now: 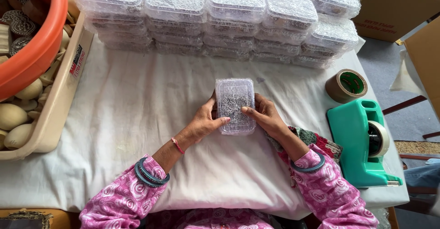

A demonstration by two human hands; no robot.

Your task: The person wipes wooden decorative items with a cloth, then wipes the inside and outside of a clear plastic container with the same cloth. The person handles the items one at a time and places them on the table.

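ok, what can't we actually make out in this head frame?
- Contents of the clear box: a dark patterned mass behind the cloudy lid, kind unclear.
- Box's underside and side walls: covered by the left hand and right hand.
- Stacked boxes: back row cut by the top edge.
- Orange tub: cut by the left edge.
- Cardboard carton: cut by the top edge.

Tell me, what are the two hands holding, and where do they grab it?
A small clear plastic box, lid shut. The left hand grips its left long side, the right hand its right long side, thumbs resting on the lid.
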